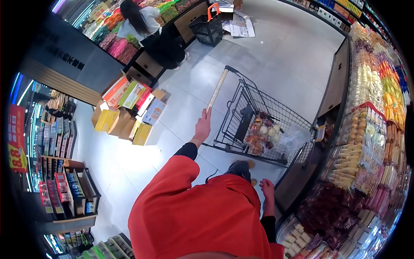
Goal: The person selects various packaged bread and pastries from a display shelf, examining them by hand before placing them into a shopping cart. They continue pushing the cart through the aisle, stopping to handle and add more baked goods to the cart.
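Observation:
My left hand [202, 125] is closed around the near end of the pale handle bar [218, 87] of a black wire shopping cart [276, 103]. Inside the cart lie several clear-bagged packets of food [260, 136] and a crumpled clear plastic bag [294, 138]. Down at my right side hangs my right hand [267, 188], its fingers loosely bent and apart, with nothing visible in it. It is beside the dark base of the shelf and does not touch the cart.
A long display of packaged snacks [366, 142] runs along the right. Stacked cardboard boxes [133, 108] stand on the floor at left. Farther back, a person [144, 32] leans at a produce-coloured display near a black basket [208, 31] with an orange handle. Shelving [71, 190] stands lower left.

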A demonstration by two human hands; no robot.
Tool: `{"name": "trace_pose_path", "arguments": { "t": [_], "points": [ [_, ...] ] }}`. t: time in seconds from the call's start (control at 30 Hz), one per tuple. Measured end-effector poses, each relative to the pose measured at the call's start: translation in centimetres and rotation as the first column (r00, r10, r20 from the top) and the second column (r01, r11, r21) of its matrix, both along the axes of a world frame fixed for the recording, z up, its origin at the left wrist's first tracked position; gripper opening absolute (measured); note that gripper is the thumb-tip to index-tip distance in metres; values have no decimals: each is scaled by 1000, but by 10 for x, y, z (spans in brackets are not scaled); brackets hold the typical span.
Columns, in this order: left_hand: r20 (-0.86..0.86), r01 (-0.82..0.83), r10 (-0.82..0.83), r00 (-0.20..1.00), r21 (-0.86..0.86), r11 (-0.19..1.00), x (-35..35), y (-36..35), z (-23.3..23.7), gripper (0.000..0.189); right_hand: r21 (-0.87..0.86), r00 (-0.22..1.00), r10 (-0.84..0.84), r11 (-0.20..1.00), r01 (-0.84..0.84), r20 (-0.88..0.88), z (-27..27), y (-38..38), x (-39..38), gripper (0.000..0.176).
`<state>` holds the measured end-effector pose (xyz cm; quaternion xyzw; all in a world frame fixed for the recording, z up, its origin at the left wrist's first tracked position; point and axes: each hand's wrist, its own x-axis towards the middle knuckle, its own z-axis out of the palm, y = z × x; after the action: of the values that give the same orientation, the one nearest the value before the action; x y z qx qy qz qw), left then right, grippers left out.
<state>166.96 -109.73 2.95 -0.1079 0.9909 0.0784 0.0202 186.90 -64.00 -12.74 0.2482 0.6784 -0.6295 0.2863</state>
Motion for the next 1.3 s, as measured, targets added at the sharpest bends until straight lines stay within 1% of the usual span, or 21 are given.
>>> {"name": "trace_pose_path", "arguments": {
  "t": [0.13, 0.3, 0.33, 0.37, 0.4, 0.43, 0.47, 0.5, 0.53, 0.57, 0.6, 0.63, 0.67, 0.7, 0.77, 0.8, 0.9, 1.0, 1.03, 1.13, 1.3],
  "points": [
    [16, -16, 16, 1000, -19, 1000, 27, 14, -4, 91, 20, 997, 73, 997, -72, -29, -24, 19, 12, 37],
    [61, -64, 65, 996, -17, 998, 58, 31, -16, 93, 55, 993, 81, 996, -77, -87, -39, 28, 28, 37],
    [46, -86, 87, 995, -20, 996, 61, 28, -26, 92, 65, 994, 54, 997, -48, -99, -39, 27, 30, 37],
    [43, -87, 86, 995, 19, 996, 65, 30, -23, 85, 74, 987, 60, 996, -49, -148, -35, 26, 33, 37],
    [-136, 25, -7, 991, 125, 992, 69, 18, -34, 77, 85, 988, 18, 996, -5, -151, -24, 19, 35, 38],
    [-78, -34, 49, 996, 187, 982, 69, 17, -36, 70, 140, 977, 31, 990, -1, -213, -40, 16, 38, 38],
    [-229, 59, -10, 973, 210, 976, 72, 24, -31, 70, 136, 967, -1, 990, 37, -253, -42, 8, 40, 35],
    [-297, 116, -76, 952, 116, 986, 72, 8, -57, 75, 155, 970, -5, 987, 44, -244, -38, 1, 38, 30],
    [-287, 95, -87, 954, 15, 995, 71, -7, -86, 80, 96, 985, 5, 995, 12, -175, -48, -1, 36, 26],
    [-281, 121, -101, 954, 54, 991, 75, 1, -71, 82, 172, 994, 46, 985, -29, -96, -30, -3, 30, 28],
    [-22, -96, 102, 995, 199, 975, 75, 30, -27, 85, 146, 998, 20, 989, -11, -62, -17, -6, 28, 31],
    [-388, 457, -607, 694, -413, 787, 65, -32, -97, 91, 249, 992, 35, 968, -4, -120, 6, -8, 25, 31],
    [-276, 487, -753, 597, -621, 614, 54, -44, -96, 91, 348, 982, 74, 938, -10, -172, 24, -12, 20, 31],
    [-58, 63, -65, 996, -42, 997, 75, 31, -18, 85, 353, 983, 21, 935, 45, -181, 20, -15, 15, 31],
    [-73, 87, -89, 993, -37, 996, 74, 31, -16, 83, 436, 971, 134, 899, -35, -198, 2, -24, 4, 29],
    [-72, 72, -74, 995, -32, 997, 76, 29, -17, 81, 446, 972, 118, 895, -15, -204, 5, -26, 1, 29],
    [-61, 124, -127, 990, -46, 991, 75, 20, -23, 78, 389, 960, 194, 915, -103, -204, 17, -30, 1, 29],
    [-89, 133, -143, 986, -108, 985, 68, 6, -47, 72, 386, 971, 166, 918, -89, -171, 14, -31, 3, 30],
    [-96, 127, -134, 986, -80, 989, 69, 5, -49, 67, 398, 973, 152, 914, -72, -172, 11, -32, 5, 30],
    [-51, 105, -111, 993, -98, 990, 75, 16, -33, 66, 439, 974, 128, 898, -33, -188, 5, -29, 17, 30],
    [-70, 108, -112, 991, -49, 993, 74, 20, -27, 65, 426, 959, 207, 899, -108, -194, -2, -37, 23, 32]
  ]
}}
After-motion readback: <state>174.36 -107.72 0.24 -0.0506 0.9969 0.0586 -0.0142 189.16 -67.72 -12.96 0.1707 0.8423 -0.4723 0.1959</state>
